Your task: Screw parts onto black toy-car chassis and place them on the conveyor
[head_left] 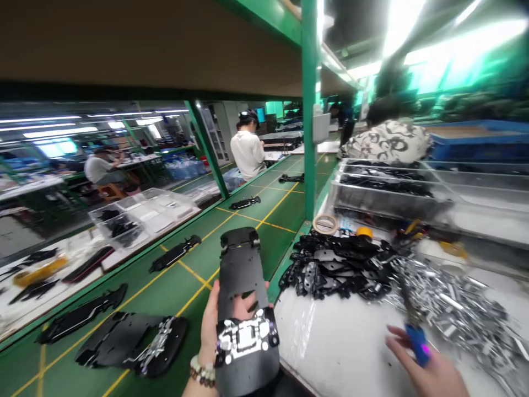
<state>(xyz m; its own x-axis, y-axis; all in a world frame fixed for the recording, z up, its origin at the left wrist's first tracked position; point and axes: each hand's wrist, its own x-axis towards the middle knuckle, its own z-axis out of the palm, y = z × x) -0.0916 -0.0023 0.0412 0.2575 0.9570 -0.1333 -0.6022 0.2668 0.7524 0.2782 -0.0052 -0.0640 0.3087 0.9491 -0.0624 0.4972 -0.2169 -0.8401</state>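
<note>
1. Two hands show in the head view. The left hand (215, 325) is closed on a long black panel (242, 270), with its fingers wrapped across the panel's middle. It holds the panel lengthwise above the near edge of the green conveyor belt (173, 292).
2. A silver-white fitting (247, 337) sits on the panel's near end, just beside that hand.
3. The right hand (430, 369) is over the white tabletop (343, 347), well apart from the panel. It grips a small blue-handled tool (417, 336), which is too blurred to name more exactly.
4. A heap of black stamped plates (339, 264) and a heap of silver metal parts (454, 309) lie on the tabletop beyond it.
5. A similar fitted panel (132, 344) lies flat on the belt to the left.
6. Judging by this, the step in hand is work on the fitting, with the panel held up and the tool ready. A next move calls for bringing the tool and panel together while the left grip stays firm.
</note>
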